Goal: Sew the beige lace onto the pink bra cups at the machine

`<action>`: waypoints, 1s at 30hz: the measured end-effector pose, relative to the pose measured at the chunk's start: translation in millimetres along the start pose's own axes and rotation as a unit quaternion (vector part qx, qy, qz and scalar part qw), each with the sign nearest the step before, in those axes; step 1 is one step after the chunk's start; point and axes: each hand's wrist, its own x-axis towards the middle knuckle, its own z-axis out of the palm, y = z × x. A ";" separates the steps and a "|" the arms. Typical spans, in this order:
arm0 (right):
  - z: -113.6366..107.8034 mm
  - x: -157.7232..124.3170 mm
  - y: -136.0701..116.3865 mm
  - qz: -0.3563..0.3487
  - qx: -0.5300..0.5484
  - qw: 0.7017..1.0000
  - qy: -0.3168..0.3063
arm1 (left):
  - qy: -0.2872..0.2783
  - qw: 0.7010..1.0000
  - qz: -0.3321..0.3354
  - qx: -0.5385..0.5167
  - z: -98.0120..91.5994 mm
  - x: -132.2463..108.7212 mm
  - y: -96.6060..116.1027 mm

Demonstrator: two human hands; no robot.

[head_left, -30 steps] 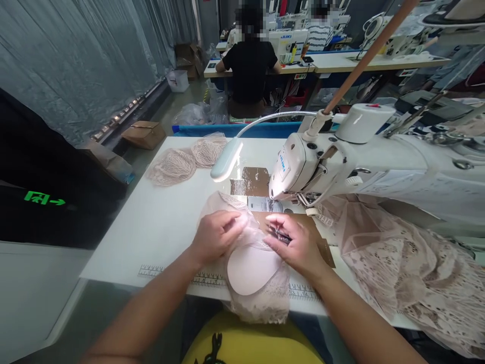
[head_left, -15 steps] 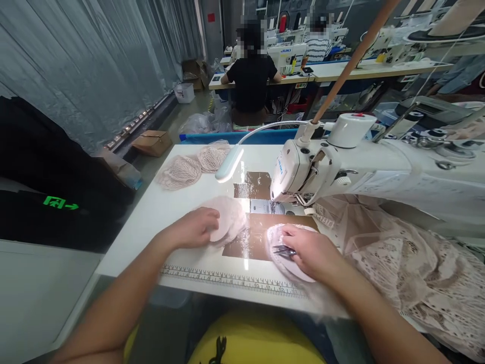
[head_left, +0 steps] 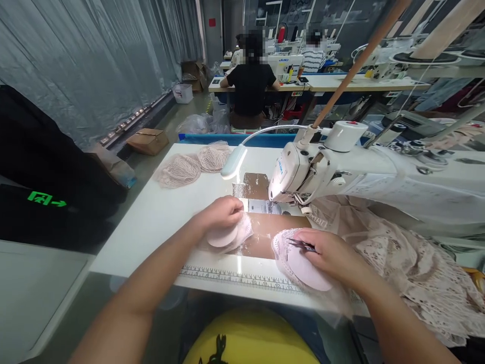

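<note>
My left hand [head_left: 224,212] is closed on the upper edge of a pale lace-edged cup piece [head_left: 227,237], left of the brown patch on the table. My right hand [head_left: 322,250] is closed around small dark thread snips [head_left: 302,245], whose blades point left. Under the snips and fingers lies a second pale cup piece [head_left: 299,265] with a lace border, near the front edge. The white sewing machine [head_left: 290,172] stands just beyond the hands, its needle area above the metal plate [head_left: 259,206].
Two beige mesh cups [head_left: 180,169] lie at the table's back left. A lamp [head_left: 234,162] hangs over the table. Beige lace fabric [head_left: 409,258] is heaped at right. A printed ruler [head_left: 246,278] runs along the front. A person in black [head_left: 250,88] sits ahead.
My left hand has moved right and away from me, and now pinches the left cup's upper edge. My right hand has shifted slightly right with the snips and the right cup.
</note>
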 end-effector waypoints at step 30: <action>26.3 44.9 -9.1 0.002 0.386 0.923 -0.001 | -0.115 0.894 -0.039 -0.432 29.1 -0.5 14.4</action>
